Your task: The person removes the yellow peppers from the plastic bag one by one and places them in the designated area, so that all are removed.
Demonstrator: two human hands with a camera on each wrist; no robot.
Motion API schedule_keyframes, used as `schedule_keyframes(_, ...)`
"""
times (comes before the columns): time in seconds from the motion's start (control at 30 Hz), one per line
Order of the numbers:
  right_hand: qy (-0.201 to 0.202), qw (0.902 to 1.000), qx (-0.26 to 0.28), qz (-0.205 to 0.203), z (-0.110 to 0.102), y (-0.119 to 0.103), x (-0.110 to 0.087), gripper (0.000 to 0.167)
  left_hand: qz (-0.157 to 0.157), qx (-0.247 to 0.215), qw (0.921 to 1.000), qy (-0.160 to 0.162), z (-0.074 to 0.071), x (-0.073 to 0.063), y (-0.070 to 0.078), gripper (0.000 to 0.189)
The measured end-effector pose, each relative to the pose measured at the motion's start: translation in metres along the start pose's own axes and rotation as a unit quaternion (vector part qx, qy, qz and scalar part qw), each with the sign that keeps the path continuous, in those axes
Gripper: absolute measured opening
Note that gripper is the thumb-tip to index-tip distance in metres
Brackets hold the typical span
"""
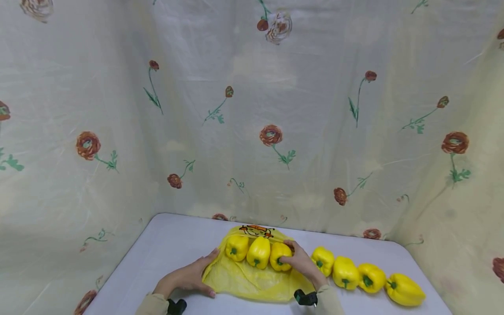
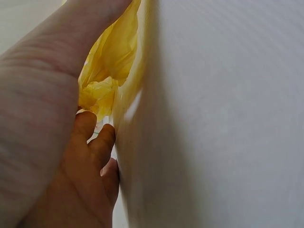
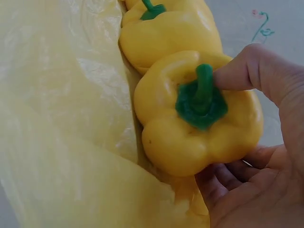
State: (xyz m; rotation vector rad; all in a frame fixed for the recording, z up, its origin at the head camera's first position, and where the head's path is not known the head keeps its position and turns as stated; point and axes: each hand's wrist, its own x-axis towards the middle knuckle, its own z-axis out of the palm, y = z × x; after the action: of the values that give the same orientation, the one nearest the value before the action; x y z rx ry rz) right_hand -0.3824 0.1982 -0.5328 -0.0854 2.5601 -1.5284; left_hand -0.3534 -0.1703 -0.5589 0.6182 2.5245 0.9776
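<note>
Gripping, right side: with our right hand we hold the end yellow pepper, thumb against its face beside the green stem, fingers curled round the opposite side.
Left side: our left hand is at the left edge of the yellow bag, thumb and fingers spread wide; we cannot tell how firmly they touch the plastic.
Bag: we see it spread on the white table, an orange printed figure on its far part, behind the peppers; its near part lies crumpled towards us.
Row at the bag: the held pepper is the rightmost of three, with the middle pepper and the left pepper close alongside; we cannot tell whether all three lie within the bag or on it.
Row to the right: four loose peppers lie side by side on the table, the nearest to the bag just beside our right wrist, the farthest on its side, stem leftward.
Wrists: we wear pale sleeves and small black devices.
Backdrop: flowered curtain behind the table.
</note>
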Motion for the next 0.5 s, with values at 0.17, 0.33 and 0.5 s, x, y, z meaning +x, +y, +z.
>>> schedule_keyframes(0.17, -0.007, 0.9998, -0.012, 0.013, 0.0019, 0.0040, 0.0031, 0.075, 0.005, 0.001, 1.0000, -0.001, 0.0001, 0.0002, 0.0004, 0.123)
schedule_keyframes(0.33, -0.013, 0.9997, -0.015, 0.014, 0.0023, 0.0073, 0.0041, 0.075, 0.009, 0.003, 1.0000, -0.001, 0.0001, 0.0007, 0.0001, 0.122)
schedule_keyframes(0.5, -0.011, 0.9998, -0.009, 0.016, 0.0041, 0.0098, 0.0059, 0.076, 0.002, 0.001, 1.0000, -0.002, 0.0007, 0.0019, -0.0015, 0.123)
